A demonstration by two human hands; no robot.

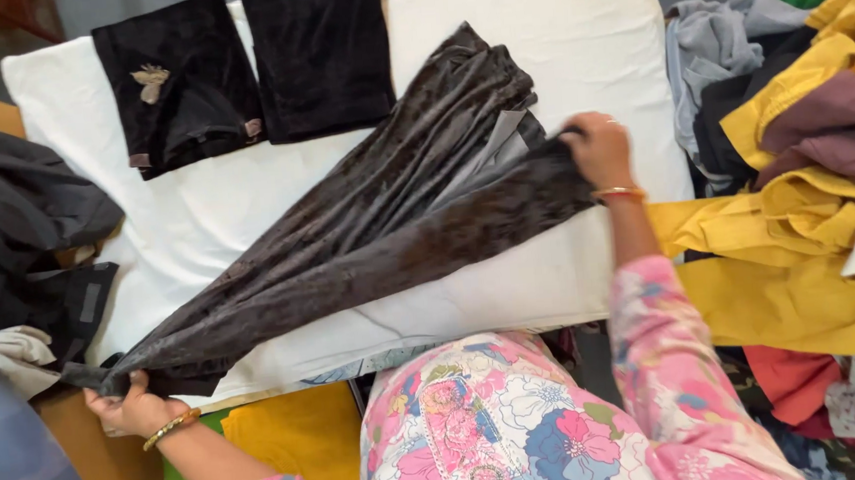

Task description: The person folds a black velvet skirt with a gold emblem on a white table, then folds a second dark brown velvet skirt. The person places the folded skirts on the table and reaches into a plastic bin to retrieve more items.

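On the white pad: a dark garment lies stretched between two hands, seen from the head camera.

Left hand: closed around the narrow end of the garment at the pad's near-left edge; a gold bangle sits on the wrist.

Right hand: fingers pinched on the wide end, near the pad's right side; bangle at the wrist, floral sleeve behind.

Garment: dark brown, velvety and patterned, running diagonally from lower left to upper right; pleats fan out toward the upper end, where a grey lining shows.

Doing this well: judging from the loose folds at the upper end, even tension from both hands would flatten the pleats; both grips should stay near the edges so the cloth lies straight on the pad.

Pad: white, padded, bearing the garment and the folded pieces.

Folded pieces: two dark squares lie side by side at the far edge; the left one bears a small pale motif.

Right pile: loose clothes in yellow, grey, maroon, green and orange, heaped beside the pad; no container is visible under them.

Left pile: dark cloth over a pale piece.

Bin: translucent grey plastic at lower left; contents cannot be made out.
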